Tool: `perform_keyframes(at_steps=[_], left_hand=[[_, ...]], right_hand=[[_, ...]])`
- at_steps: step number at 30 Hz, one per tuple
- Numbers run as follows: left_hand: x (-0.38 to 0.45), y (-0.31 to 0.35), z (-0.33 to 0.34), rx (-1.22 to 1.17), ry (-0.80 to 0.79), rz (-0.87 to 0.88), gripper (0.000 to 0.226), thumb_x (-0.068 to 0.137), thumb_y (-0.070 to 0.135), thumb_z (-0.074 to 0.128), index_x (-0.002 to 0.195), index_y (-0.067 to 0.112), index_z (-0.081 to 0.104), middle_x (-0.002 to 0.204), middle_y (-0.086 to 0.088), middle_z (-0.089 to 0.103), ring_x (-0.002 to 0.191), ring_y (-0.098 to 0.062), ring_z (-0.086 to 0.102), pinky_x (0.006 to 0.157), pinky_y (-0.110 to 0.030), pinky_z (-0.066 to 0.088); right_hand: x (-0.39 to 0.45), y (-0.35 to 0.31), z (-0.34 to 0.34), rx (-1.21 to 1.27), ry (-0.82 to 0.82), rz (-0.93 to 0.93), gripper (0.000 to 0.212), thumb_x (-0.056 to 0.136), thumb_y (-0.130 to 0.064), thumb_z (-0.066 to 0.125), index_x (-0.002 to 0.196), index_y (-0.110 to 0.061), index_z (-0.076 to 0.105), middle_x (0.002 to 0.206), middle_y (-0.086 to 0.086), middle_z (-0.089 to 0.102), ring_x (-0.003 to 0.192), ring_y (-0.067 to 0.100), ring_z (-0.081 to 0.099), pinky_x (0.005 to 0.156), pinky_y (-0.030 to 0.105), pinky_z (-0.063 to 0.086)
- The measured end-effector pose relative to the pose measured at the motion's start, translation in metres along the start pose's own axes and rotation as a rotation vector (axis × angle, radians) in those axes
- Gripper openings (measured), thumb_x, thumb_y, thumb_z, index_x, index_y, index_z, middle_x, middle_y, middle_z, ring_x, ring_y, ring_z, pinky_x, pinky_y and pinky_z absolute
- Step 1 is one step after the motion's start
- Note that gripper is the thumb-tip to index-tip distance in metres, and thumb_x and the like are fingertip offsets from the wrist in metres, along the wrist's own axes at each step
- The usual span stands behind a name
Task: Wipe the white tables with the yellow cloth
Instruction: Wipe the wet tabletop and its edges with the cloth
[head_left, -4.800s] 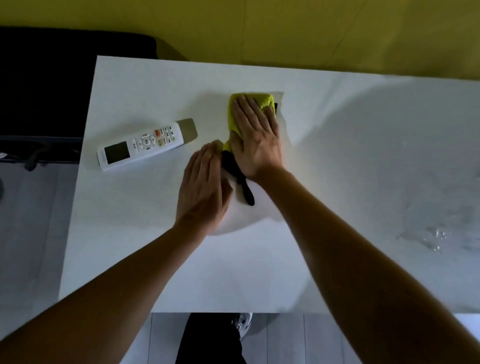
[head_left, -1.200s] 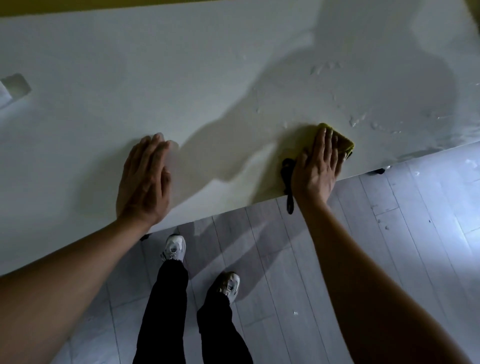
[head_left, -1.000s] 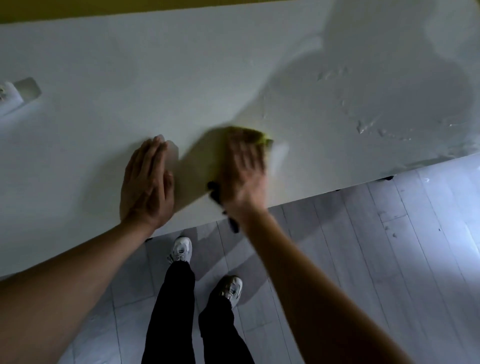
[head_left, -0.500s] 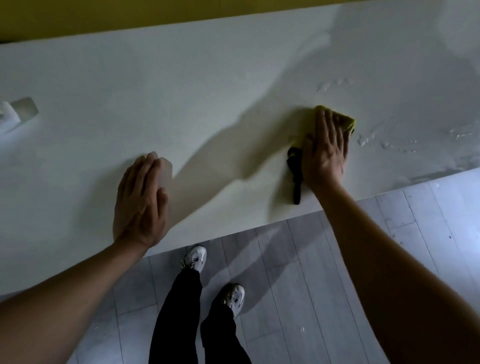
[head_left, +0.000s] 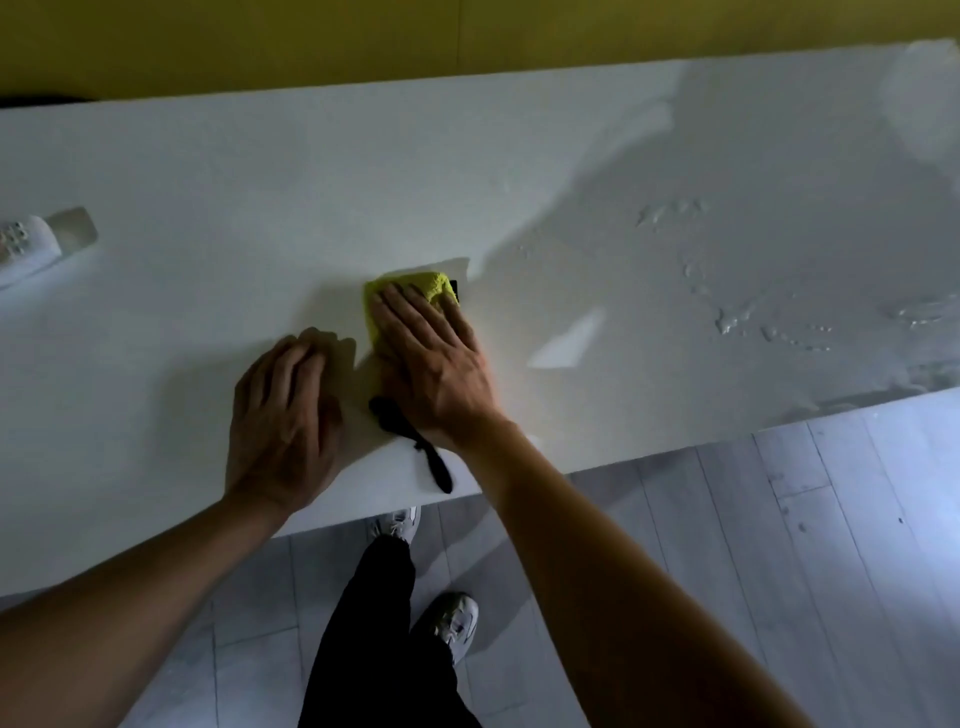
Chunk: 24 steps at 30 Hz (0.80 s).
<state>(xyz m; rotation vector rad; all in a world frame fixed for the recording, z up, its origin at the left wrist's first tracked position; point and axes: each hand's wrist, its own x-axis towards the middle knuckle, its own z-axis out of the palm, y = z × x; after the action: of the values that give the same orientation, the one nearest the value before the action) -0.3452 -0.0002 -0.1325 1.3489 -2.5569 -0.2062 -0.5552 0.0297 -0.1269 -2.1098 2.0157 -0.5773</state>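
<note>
Currently the right hand (head_left: 436, 364) lies flat, fingers straight, pressing the folded yellow cloth (head_left: 410, 291) onto the white counter (head_left: 260, 208), near its front edge. A black strap (head_left: 421, 447) trails from the cloth under the wrist and over that edge. The left hand (head_left: 283, 415) rests palm down just beside it, fingers relaxed and holding nothing, apparently bracing the person.

To wipe well, the person would likely keep the palm's weight spread evenly over the cloth so it does not bunch up, and work in overlapping passes. Water droplets (head_left: 727, 312) bead on the counter well to the right, so that wet patch probably needs the next strokes. A white remote control (head_left: 26, 249) lies at the far left edge; it should be lifted or skirted rather than pushed. The loose strap could snag on the counter's edge.
</note>
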Motion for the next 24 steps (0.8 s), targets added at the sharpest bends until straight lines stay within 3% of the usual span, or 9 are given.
perform_keyframes(at_steps=[4, 6, 9, 13, 15, 18, 21, 24], left_hand=[[0.034, 0.006, -0.005, -0.011, 0.013, -0.023, 0.048, 0.092, 0.027, 0.044, 0.130, 0.000, 0.056, 0.137, -0.024, 0.051, 0.121, -0.047, 0.052, 0.103, -0.055, 0.038], [0.055, 0.005, -0.002, -0.015, 0.014, 0.008, 0.053, 0.093, 0.026, 0.045, 0.139, 0.001, 0.052, 0.146, -0.025, 0.047, 0.128, -0.046, 0.048, 0.107, -0.056, 0.036], [0.091, 0.003, 0.006, -0.017, -0.003, 0.024, 0.061, 0.097, 0.028, 0.041, 0.152, 0.003, 0.043, 0.161, -0.023, 0.037, 0.143, -0.045, 0.039, 0.120, -0.056, 0.029], [0.135, -0.012, 0.013, -0.011, -0.015, -0.023, 0.064, 0.099, 0.032, 0.034, 0.158, 0.007, 0.035, 0.166, -0.020, 0.030, 0.150, -0.043, 0.031, 0.125, -0.054, 0.022], [0.148, -0.018, 0.015, -0.012, 0.003, 0.006, 0.062, 0.099, 0.030, 0.036, 0.155, 0.005, 0.038, 0.163, -0.021, 0.034, 0.148, -0.043, 0.034, 0.123, -0.055, 0.026], [0.161, -0.017, 0.014, -0.063, 0.053, -0.018, 0.052, 0.096, 0.025, 0.042, 0.143, 0.005, 0.049, 0.150, -0.020, 0.047, 0.137, -0.042, 0.043, 0.115, -0.053, 0.032], [0.172, -0.017, 0.010, -0.110, 0.095, -0.082, 0.044, 0.094, 0.022, 0.044, 0.132, 0.005, 0.055, 0.138, -0.020, 0.052, 0.124, -0.043, 0.049, 0.104, -0.051, 0.035], [0.188, -0.024, 0.009, -0.073, 0.063, -0.042, 0.048, 0.093, 0.025, 0.045, 0.136, 0.006, 0.053, 0.145, -0.019, 0.049, 0.129, -0.042, 0.046, 0.106, -0.051, 0.036]], right_hand=[[0.002, 0.053, -0.028, 0.028, 0.061, 0.180, 0.073, 0.093, -0.047, 0.044, 0.156, -0.012, 0.034, 0.163, 0.008, 0.031, 0.153, 0.024, 0.023, 0.126, 0.048, 0.011], [-0.001, 0.091, -0.044, -0.016, 0.094, 0.342, 0.082, 0.086, -0.052, 0.042, 0.158, -0.013, 0.030, 0.164, 0.008, 0.029, 0.152, 0.024, 0.022, 0.126, 0.044, 0.011], [-0.003, 0.141, -0.064, -0.079, 0.188, 0.561, 0.071, 0.094, -0.043, 0.038, 0.160, -0.018, 0.025, 0.166, 0.003, 0.025, 0.154, 0.020, 0.018, 0.125, 0.045, 0.014], [0.015, 0.138, -0.059, -0.123, 0.257, 0.754, 0.068, 0.098, -0.037, 0.035, 0.161, -0.016, 0.020, 0.167, 0.004, 0.019, 0.155, 0.021, 0.013, 0.126, 0.045, 0.007], [0.034, 0.113, -0.047, -0.101, 0.239, 0.669, 0.073, 0.093, -0.042, 0.035, 0.158, -0.009, 0.025, 0.165, 0.011, 0.024, 0.154, 0.027, 0.016, 0.125, 0.048, 0.010], [0.079, 0.059, -0.018, -0.003, 0.112, 0.338, 0.091, 0.079, -0.056, 0.039, 0.155, -0.006, 0.034, 0.161, 0.014, 0.032, 0.152, 0.031, 0.024, 0.125, 0.049, 0.010], [0.112, 0.027, 0.004, -0.030, 0.031, 0.111, 0.069, 0.098, -0.050, 0.029, 0.157, -0.014, 0.033, 0.164, 0.005, 0.030, 0.154, 0.020, 0.019, 0.126, 0.047, 0.008], [0.117, 0.043, 0.000, -0.042, 0.011, -0.007, 0.060, 0.104, -0.043, 0.029, 0.158, -0.017, 0.030, 0.165, 0.002, 0.027, 0.154, 0.017, 0.017, 0.126, 0.046, 0.009]])
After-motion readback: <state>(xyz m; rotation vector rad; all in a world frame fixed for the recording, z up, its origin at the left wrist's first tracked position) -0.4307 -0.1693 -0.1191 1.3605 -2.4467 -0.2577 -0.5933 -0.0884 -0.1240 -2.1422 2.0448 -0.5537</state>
